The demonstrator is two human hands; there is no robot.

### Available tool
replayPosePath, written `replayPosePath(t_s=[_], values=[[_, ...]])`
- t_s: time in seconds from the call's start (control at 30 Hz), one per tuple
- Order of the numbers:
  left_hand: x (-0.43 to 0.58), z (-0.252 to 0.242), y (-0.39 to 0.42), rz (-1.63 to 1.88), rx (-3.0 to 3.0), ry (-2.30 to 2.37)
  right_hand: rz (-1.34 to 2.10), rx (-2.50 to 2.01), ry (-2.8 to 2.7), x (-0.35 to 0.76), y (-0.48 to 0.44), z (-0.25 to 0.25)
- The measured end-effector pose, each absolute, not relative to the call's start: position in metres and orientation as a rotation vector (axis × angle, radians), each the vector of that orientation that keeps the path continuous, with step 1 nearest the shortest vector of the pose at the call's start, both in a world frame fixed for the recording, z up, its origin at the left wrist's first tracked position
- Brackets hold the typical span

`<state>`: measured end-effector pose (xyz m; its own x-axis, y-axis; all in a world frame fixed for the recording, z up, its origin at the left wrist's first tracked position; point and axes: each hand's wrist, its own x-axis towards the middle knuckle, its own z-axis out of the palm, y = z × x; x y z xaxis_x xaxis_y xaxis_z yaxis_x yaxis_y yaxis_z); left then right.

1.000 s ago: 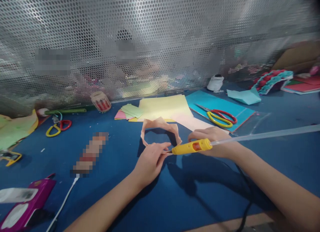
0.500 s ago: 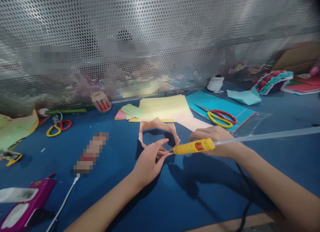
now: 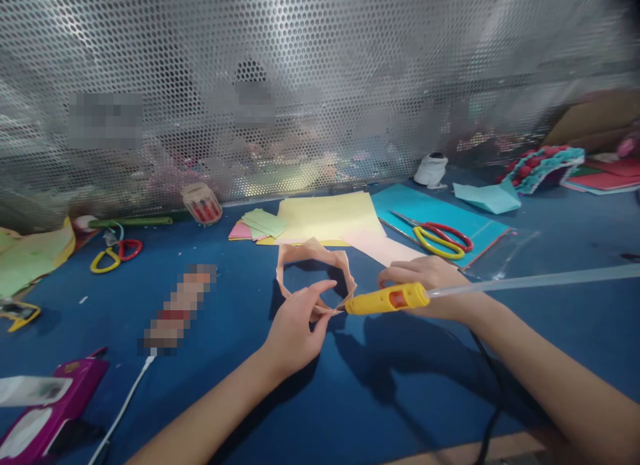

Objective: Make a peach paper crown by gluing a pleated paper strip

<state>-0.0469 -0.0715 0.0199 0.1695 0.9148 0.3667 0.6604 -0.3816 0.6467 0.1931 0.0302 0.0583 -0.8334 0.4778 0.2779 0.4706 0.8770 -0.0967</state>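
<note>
My left hand (image 3: pixel 300 325) pinches the near edge of a peach paper ring (image 3: pixel 315 251) with a jagged upper rim, which stands on the blue table. A yellow hot glue gun (image 3: pixel 385 299) is in my right hand (image 3: pixel 433 281), its nozzle at the ring's near edge beside my left fingertips. From the back of the gun a long clear glue stick (image 3: pixel 530 279) runs out to the right. My right fingers are partly hidden behind the gun.
Behind the ring lie yellow paper sheets (image 3: pixel 327 211), green slips (image 3: pixel 265 221) and a pale pink strip (image 3: pixel 383 248). Scissors (image 3: pixel 440 241) rest on blue card (image 3: pixel 480 228). More scissors (image 3: pixel 120 251), a pixelated object on a white cable (image 3: pixel 125 405) and a purple device (image 3: pixel 70 391) are left.
The glue gun's nozzle has shifted very slightly down and left along the ring's edge. Both hands keep their hold, and the view has moved a little.
</note>
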Motion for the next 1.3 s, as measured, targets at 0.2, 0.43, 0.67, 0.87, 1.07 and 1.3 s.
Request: replayPosePath(t_s=[0.2, 0.43, 0.67, 0.87, 1.07, 1.3], values=[[-0.046, 0.021, -0.071, 1.055, 2.099, 1.506, 0.032, -0.725, -2.756, 0.195, 0.031, 0.055], [-0.046, 0.023, -0.071, 1.035, 2.067, 1.509, 0.044, -0.718, -2.752, 0.194, 0.03, 0.058], [-0.048, 0.028, -0.07, 0.994, 2.075, 1.49, 0.034, -0.74, -2.751, 0.195, 0.033, 0.058], [-0.052, 0.038, -0.07, 0.886, 2.15, 1.474, 0.067, -0.862, -2.727, 0.196, 0.031, 0.066], [-0.052, 0.04, -0.069, 0.813, 2.182, 1.584, 0.092, -0.876, -2.727, 0.194, 0.029, 0.067], [-0.05, 0.035, -0.068, 0.751, 2.267, 1.646, 0.027, -0.881, -2.719, 0.191, 0.03, 0.059]])
